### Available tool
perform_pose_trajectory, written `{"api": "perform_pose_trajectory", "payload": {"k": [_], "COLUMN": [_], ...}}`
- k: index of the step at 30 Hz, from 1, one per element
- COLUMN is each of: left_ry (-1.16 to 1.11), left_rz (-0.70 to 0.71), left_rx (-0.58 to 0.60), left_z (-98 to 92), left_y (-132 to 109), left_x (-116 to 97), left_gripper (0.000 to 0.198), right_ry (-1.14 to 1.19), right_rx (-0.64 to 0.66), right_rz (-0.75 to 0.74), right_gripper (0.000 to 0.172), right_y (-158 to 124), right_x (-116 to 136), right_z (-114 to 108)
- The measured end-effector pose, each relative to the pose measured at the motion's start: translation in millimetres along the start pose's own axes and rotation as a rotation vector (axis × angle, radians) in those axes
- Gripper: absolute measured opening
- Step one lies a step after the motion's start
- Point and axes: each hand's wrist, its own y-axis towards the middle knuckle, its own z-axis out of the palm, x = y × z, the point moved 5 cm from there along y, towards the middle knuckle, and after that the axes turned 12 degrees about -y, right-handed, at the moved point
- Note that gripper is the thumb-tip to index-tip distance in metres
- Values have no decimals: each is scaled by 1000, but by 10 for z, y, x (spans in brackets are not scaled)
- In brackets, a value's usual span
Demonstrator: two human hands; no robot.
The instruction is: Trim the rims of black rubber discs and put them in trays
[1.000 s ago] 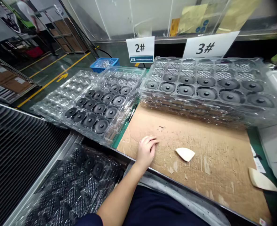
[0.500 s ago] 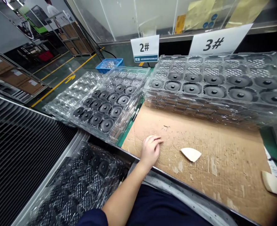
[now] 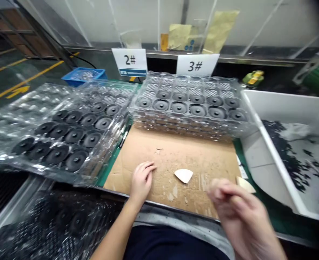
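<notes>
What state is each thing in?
Left bare hand: loosely curled, apparently empty.
Right bare hand: curled, blurred, contents unclear.
Back clear plastic trays: stacked, top one partly filled.
Brown rectangular cardboard: flat, scuffed.
Central cream wedge: lying flat.
White plastic bin: open, partly filled.
Blue plastic basket: open, partly filled.

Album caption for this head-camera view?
Bare left hand and blurred right hand flank a cream wedge on brown cardboard, before clear plastic trays of round black parts.

A pale, fan-shaped piece (image 3: pixel 184 175) lies flat near the middle of a brown cardboard sheet (image 3: pixel 188 155) scuffed with light, torn patches, while a second cream-coloured piece (image 3: pixel 246 185), partly hidden from where I stand, rests by the sheet's right edge
</notes>
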Motion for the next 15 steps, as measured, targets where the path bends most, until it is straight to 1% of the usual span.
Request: {"api": "perform_pose_trajectory", "payload": {"k": [2,4,5,10,15], "left_ry": [-5,1,6,36,48], "left_rz": [3,2,2,-11,-21], "left_rx": [9,17,21,17,17], "left_z": [8,14,16,17,15], "left_y": [7,10,11,8,12], "left_x": [21,33,35,41,34], "left_gripper": [23,23,23,24,24], "right_ry": [51,148,195,341,412], "right_rx": [-18,-30,-31,9,20], "right_rz": [99,212,246,297,343], "right_gripper": [18,17,18,17,16], "right_y": [46,57,53,29,28], "right_x": [-102,-223,-269,-363,-400], "right_z": [49,107,130,175,218]}}
